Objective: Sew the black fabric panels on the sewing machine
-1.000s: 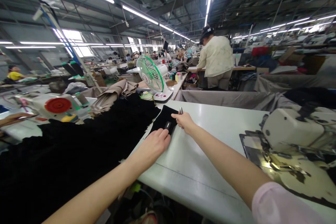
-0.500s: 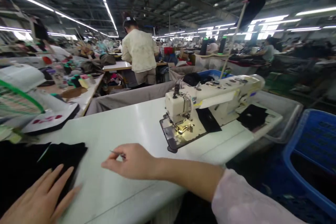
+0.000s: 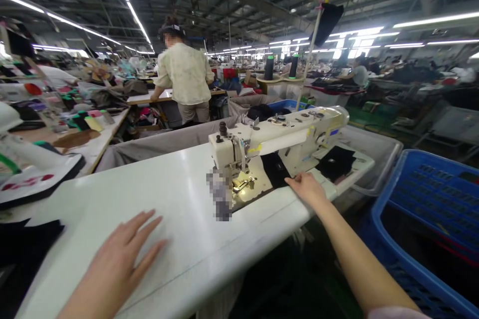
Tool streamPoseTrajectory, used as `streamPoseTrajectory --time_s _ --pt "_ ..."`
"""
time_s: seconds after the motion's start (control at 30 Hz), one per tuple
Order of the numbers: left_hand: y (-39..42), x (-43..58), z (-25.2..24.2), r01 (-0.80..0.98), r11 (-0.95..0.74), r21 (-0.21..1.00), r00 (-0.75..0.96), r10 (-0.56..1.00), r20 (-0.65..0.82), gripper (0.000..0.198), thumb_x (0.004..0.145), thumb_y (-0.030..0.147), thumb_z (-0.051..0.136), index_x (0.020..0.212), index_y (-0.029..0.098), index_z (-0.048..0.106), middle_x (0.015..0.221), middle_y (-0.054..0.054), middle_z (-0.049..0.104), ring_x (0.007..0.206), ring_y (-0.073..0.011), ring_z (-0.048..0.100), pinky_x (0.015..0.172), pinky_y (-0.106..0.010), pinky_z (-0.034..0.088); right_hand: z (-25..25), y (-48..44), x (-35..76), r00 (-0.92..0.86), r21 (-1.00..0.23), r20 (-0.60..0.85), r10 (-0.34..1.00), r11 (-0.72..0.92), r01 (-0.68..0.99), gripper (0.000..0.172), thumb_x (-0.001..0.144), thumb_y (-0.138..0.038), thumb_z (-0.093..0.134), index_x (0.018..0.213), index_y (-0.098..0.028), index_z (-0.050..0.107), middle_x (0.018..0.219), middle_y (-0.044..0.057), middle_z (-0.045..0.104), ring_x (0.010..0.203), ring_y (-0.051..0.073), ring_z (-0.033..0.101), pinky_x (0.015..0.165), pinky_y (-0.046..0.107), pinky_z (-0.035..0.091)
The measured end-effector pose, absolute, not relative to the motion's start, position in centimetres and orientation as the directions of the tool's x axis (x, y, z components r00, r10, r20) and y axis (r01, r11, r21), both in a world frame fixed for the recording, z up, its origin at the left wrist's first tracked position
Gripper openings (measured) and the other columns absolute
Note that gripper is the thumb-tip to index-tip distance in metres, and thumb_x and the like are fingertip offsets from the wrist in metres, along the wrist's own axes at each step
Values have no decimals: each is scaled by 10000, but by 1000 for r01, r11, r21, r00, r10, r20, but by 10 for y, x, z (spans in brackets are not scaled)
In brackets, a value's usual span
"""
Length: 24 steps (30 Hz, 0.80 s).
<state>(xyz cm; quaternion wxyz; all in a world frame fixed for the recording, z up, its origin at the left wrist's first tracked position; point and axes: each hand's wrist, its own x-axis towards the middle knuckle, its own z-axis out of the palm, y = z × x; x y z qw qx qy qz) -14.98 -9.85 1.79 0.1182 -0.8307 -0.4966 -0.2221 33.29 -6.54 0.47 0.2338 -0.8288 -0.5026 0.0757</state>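
Observation:
My left hand (image 3: 121, 261) hovers over or rests on the pale tabletop (image 3: 149, 184), fingers spread and holding nothing. To the right, my right hand (image 3: 310, 192) is closed at the near corner of a small black fabric piece (image 3: 275, 168). That piece lies on the bed of a white sewing machine (image 3: 277, 139), right of its lit needle area. Its thumb and index finger seem to pinch the cloth's edge; the other fingers are partly hidden. More black fabric (image 3: 18, 264) lies at the table's left end. Another black piece (image 3: 336, 162) sits at the machine's right end.
A blue plastic basket (image 3: 392, 254) stands at the right, beside a clear bin (image 3: 374, 147). Grey cloth (image 3: 149, 142) lines the table's far edge. A white fan-like appliance (image 3: 41, 174) is at left. Another person (image 3: 187, 77) stands with their back turned at a farther table.
My right hand has swung right, from the table's middle to the black piece by the machine; the thin item it pinched no longer shows. My left hand has left the black fabric, moving right.

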Motion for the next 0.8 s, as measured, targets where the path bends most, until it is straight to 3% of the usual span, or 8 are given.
streamPoseTrajectory --time_s 0.1,0.2,0.37,0.43,0.5,0.6,0.7,0.8 --pt "-108 -72 26 755 -655 -14 583 662 471 387 950 444 492 1268 262 616 1377 -92 601 1253 -315 578 1081 -557 454 -2 -59 331 447 -475 70 892 -364 801 201 826 -380 677 787 -186 638 917 97 676 763 234 662 639 303 425" --pt "-117 -6 38 660 -751 26 668 603 437 434 964 294 503 1393 238 501 1433 -102 547 1333 -277 509 1142 -531 395 2 -65 328 422 -514 85 903 -323 795 85 836 -276 635 796 -206 611 783 52 674 742 229 653 619 292 405" --pt "-118 71 66 524 -827 203 711 556 431 641 954 170 481 1545 196 234 1558 -130 381 1463 -241 318 1194 -471 324 35 -111 334 243 -589 174 954 -97 802 129 843 -314 638 949 -244 616 931 20 697 778 198 639 708 294 447" --pt "-111 95 77 452 -845 285 750 533 392 631 956 192 514 1535 219 264 1557 -120 386 1477 -249 284 1210 -498 262 52 -134 337 69 -638 194 979 73 766 185 850 -352 642 1006 -255 627 912 5 686 743 180 616 706 290 454" --pt "-102 114 87 370 -833 411 803 509 310 552 943 255 581 1466 243 405 1466 -106 507 1419 -268 384 1185 -495 282 66 -154 340 -59 -716 172 983 166 678 240 860 -364 637 1073 -254 628 878 2 671 695 165 587 663 283 450" --pt "-87 128 89 305 -673 674 865 492 100 266 896 314 654 1144 220 670 1087 -53 705 1051 -224 634 959 -347 467 77 -170 343 -96 -829 99 990 135 543 320 849 -338 657 1150 -244 601 881 -4 655 625 129 539 606 260 438" --pt "-80 128 78 328 -382 864 846 526 -88 182 836 346 699 877 169 682 792 4 648 728 -132 578 680 -228 442 72 -170 346 -46 -889 77 996 89 450 375 816 -320 688 1168 -233 597 921 -6 629 602 104 498 590 246 432" --pt "-80 120 66 331 -141 933 785 589 -190 260 816 413 689 848 160 639 682 34 567 617 -100 486 572 -210 359 62 -161 344 -30 -919 49 998 57 390 379 792 -349 710 1136 -216 621 936 -3 608 593 95 464 576 243 421"
